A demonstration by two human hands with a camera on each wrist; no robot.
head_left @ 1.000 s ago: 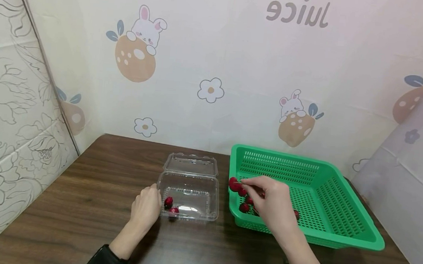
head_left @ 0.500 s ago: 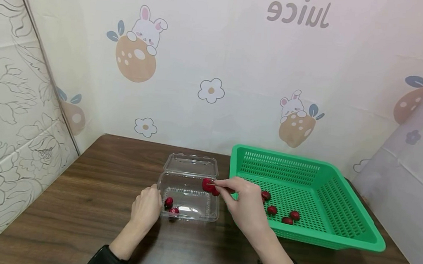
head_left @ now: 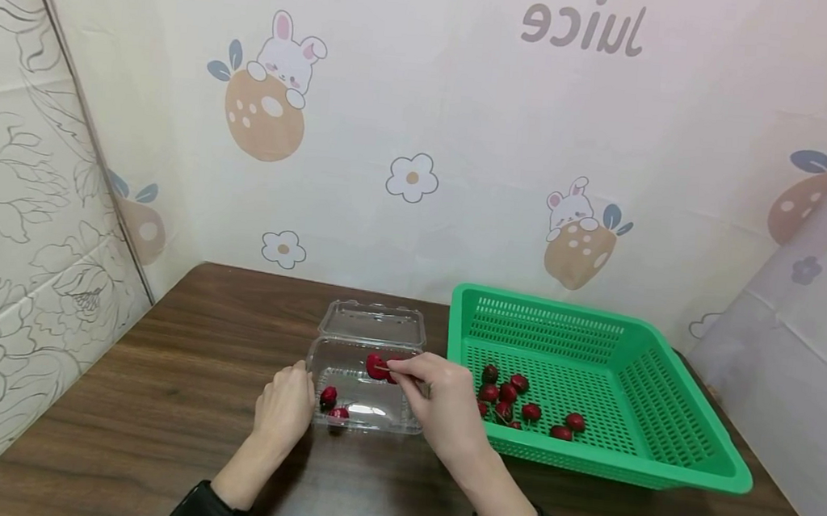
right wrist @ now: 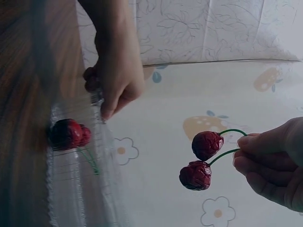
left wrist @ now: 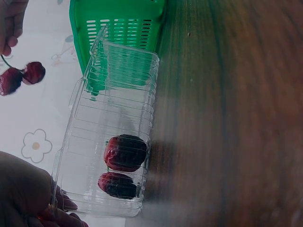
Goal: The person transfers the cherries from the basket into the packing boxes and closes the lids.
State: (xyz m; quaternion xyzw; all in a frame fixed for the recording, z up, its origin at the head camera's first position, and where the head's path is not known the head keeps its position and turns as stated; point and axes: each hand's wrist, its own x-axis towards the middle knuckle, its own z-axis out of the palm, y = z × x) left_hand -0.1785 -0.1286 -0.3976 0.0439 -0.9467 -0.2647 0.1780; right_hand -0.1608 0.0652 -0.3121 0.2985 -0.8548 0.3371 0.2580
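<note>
My right hand pinches the green stems of a pair of dark red cherries between thumb and fingers. In the head view the pair hangs over the open clear plastic clamshell box, apart from its floor. My left hand grips the left rim of that box, its fingers curled over the edge. Two cherries lie inside the box near the left hand, their green stem showing in the right wrist view. The box's lid is folded back toward the wall.
To the right stands a green slotted basket, with several cherries in its left and front part. Both containers rest on a dark wooden table. A printed cloth wall rises behind the table.
My right hand has moved left with the pair of cherries, from over the basket's left edge to over the clear box. My left hand has stayed on the box's rim.
</note>
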